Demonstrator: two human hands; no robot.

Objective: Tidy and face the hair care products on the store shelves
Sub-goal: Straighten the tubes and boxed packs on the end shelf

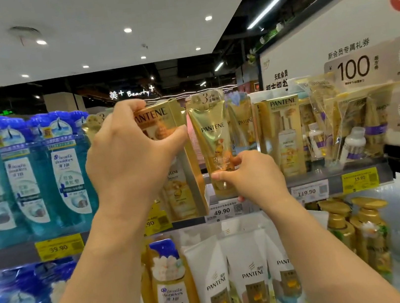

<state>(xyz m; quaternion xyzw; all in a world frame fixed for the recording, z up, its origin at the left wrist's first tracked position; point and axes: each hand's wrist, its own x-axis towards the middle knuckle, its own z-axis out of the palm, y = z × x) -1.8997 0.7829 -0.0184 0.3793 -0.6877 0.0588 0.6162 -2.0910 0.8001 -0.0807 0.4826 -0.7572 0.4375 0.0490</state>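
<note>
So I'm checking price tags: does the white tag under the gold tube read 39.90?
No, the white tag below the gold tube reads 49.90; 39.90 is on a yellow tag further left.

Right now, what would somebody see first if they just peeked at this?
Two hands up at the top shelf: the left hand grips a gold Pantene box, and the right hand pinches a gold tube beside it. To the left stands a row of blue bottles.
</note>
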